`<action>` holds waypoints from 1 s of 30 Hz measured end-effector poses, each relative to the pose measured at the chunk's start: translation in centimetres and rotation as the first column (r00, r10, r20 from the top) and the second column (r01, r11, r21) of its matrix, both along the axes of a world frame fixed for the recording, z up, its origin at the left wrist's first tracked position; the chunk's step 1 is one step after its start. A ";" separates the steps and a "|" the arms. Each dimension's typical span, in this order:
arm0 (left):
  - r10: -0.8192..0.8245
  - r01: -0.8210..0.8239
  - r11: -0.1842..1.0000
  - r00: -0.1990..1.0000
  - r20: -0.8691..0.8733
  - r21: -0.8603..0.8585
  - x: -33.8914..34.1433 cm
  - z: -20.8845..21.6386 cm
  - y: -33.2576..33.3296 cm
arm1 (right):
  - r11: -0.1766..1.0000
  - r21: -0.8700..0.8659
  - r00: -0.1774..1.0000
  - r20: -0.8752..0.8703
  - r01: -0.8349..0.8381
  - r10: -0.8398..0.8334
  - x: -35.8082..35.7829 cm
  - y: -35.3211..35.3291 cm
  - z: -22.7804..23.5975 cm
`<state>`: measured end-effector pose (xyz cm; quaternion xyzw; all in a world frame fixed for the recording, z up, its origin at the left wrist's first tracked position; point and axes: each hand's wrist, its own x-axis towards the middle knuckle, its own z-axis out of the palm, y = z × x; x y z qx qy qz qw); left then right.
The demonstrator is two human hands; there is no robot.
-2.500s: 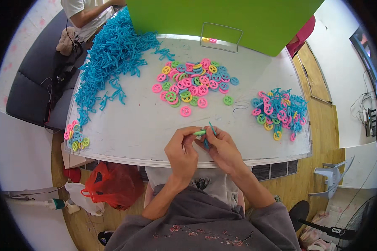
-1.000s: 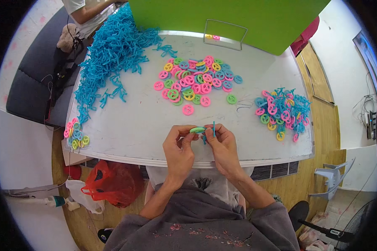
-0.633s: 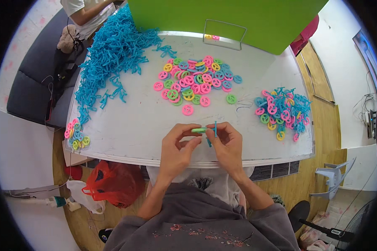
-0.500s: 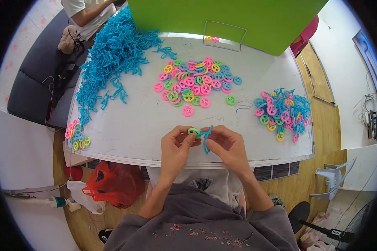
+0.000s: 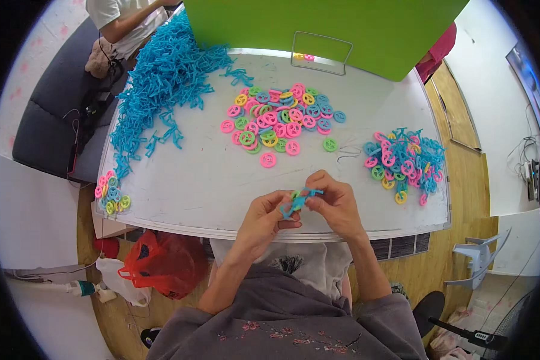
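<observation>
Over the table's near edge, my left hand [image 5: 263, 219] and my right hand [image 5: 335, 207] come together, fingers pinched. Between them is a blue forked plastic part [image 5: 300, 203], slanting up to the right. A green toy wheel [image 5: 294, 195] shows behind it, partly covered by the part and my left fingers. My left hand grips the wheel end, while my right fingertips pinch the blue part. Whether wheel and part are fully joined I cannot tell.
Loose coloured wheels [image 5: 282, 117] lie mid-table. A large heap of blue parts [image 5: 168, 72] covers the far left. Wheels with blue parts [image 5: 405, 162] are piled at right; a few wheels [image 5: 111, 193] sit at left. A green panel [image 5: 324, 24] stands at the back.
My hands have shifted slightly right, and the right one has risen. The blue part has turned from nearly upright to slanting, now covering more of the green wheel.
</observation>
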<state>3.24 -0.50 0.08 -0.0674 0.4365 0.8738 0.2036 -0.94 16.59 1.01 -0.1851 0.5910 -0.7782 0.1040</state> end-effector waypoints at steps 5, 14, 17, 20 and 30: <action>0.031 -0.031 1.000 0.999 0.007 0.000 -0.3 0.6 0.2 | 0.981 0.112 0.961 0.210 0.158 -0.179 0.1 -0.7 0.9; -0.023 0.020 0.998 0.999 -0.043 -0.063 -0.1 0.4 0.0 | 0.951 0.156 0.904 0.301 0.266 -0.303 0.4 -1.4 1.5; 0.150 -0.214 0.914 0.968 -0.202 -0.346 0.6 1.0 0.8 | 0.943 0.129 0.895 0.298 0.308 -0.333 0.1 -1.0 0.7; 0.081 -0.166 0.904 0.971 -0.224 -0.393 4.0 5.6 1.0 | 0.899 0.108 0.879 0.187 0.425 -0.438 -0.6 0.6 0.0; -0.138 0.531 0.394 0.841 -0.523 0.750 6.7 11.9 4.3 | 0.830 0.102 0.823 0.113 0.548 -0.557 -0.8 4.4 -1.2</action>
